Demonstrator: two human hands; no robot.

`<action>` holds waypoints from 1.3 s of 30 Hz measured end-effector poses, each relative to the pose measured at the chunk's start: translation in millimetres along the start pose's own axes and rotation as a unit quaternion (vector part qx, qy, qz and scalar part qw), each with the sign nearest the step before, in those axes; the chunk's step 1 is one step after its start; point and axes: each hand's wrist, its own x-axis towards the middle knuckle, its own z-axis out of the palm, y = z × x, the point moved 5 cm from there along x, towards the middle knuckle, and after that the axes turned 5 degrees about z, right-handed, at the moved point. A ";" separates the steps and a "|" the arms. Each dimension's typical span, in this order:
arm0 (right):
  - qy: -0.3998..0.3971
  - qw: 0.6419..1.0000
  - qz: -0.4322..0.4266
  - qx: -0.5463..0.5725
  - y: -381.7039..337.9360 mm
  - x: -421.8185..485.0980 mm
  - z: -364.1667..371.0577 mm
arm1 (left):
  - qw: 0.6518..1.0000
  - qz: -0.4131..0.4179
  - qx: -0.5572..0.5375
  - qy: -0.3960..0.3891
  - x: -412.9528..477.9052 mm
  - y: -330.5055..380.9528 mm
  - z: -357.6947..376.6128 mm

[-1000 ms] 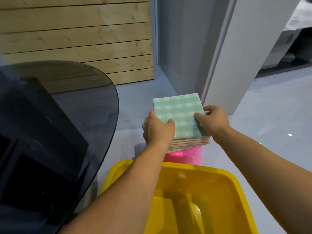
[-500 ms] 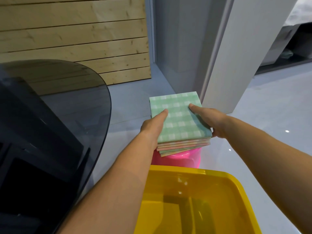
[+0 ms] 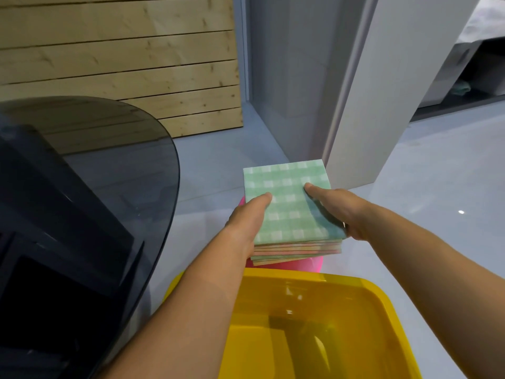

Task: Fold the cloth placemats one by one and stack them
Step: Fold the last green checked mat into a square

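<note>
A stack of folded placemats [image 3: 289, 203], green-and-white checked on top with pink, orange and green layers beneath, sits over a pink stool or tub [image 3: 314, 262] on the floor. My left hand [image 3: 247, 222] grips the stack's left edge, thumb lying on the top mat. On the opposite edge my right hand [image 3: 338, 209] holds the stack the same way, thumb on top and fingers hidden under it. Whether the stack rests on the pink thing or is held just above it I cannot tell.
A yellow plastic bin [image 3: 382, 302] stands just in front of me, empty as far as visible. A dark smoked-glass table [image 3: 114, 149] fills the left. Behind the stack stand a white pillar [image 3: 382, 91] and a wooden plank wall [image 3: 123, 50]. Grey floor lies to the right.
My thumbs have stretched out flat onto the top mat and both hands slid along the stack's sides. The view has shifted slightly; the stack stays over the pink thing.
</note>
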 end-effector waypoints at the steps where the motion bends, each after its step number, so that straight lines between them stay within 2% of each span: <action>1: -0.004 1.000 -0.004 0.003 2.5 -1.2 1.4 | 1.000 0.004 0.006 0.012 -3.3 0.2 -1.2; 4: -0.001 0.999 -0.043 0.026 6.3 -6.9 4.0 | 0.998 0.021 0.040 0.038 -23.4 8.9 -1.3; 8: 0.028 0.994 -0.090 0.056 12.2 -27.3 1.5 | 0.996 0.070 0.050 0.017 -60.9 25.0 6.6; 10: 0.043 0.992 -0.099 0.068 16.3 -42.1 -3.1 | 0.995 0.095 0.035 -0.002 -78.7 29.0 7.1; 15: 0.064 0.988 -0.109 0.090 28.8 -98.5 -10.9 | 0.989 0.135 0.050 0.024 -120.6 25.3 -0.4; 21: -0.021 0.982 -0.126 0.138 60.6 -174.3 8.3 | 0.987 0.138 0.083 -0.002 -179.5 0.4 -20.7; 25: -0.063 0.981 -0.106 0.149 93.6 -201.2 41.0 | 0.991 0.093 0.087 -0.035 -203.2 -33.8 -43.1; 29: -0.082 0.985 -0.080 0.130 127.0 -203.3 73.6 | 0.990 0.011 0.113 -0.079 -209.6 -73.9 -67.2; 34: -0.123 0.988 0.034 0.086 165.9 -180.7 101.4 | 0.982 -0.097 0.141 -0.084 -193.1 -117.2 -89.4; 39: -0.133 0.981 0.119 0.078 196.1 -149.0 119.2 | 0.975 -0.176 0.105 -0.083 -172.3 -155.7 -89.7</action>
